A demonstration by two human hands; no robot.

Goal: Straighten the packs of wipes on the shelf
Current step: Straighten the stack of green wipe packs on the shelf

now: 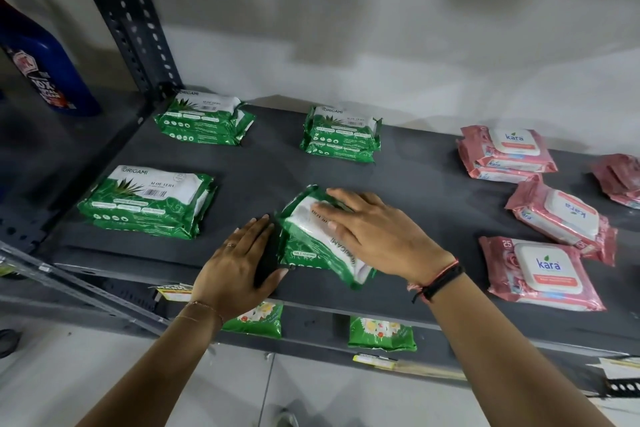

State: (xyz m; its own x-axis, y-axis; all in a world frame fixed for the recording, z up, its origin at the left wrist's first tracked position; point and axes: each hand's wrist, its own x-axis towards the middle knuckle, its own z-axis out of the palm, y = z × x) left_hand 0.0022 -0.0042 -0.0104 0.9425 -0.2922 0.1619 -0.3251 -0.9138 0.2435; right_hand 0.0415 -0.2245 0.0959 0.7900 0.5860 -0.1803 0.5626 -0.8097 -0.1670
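Note:
A skewed stack of green Origami wipes packs (311, 246) lies near the front middle of the dark shelf (408, 191); its top pack is turned crooked. My right hand (374, 232) lies flat on that top pack, fingers spread. My left hand (239, 260) presses against the stack's left side, fingers straight. Three neat green stacks lie at front left (145, 201), back left (204, 118) and back middle (343, 133). Pink Kara packs lie on the right: a back stack (502, 156), a tilted pack (561, 218) and a front pack (540, 274).
A blue bottle (41, 59) stands on the neighbouring shelf at left, beyond the perforated upright post (131, 21). More pink packs (620, 180) sit at the far right edge. Green packs (381, 334) lie on the shelf below. A white wall backs the shelf.

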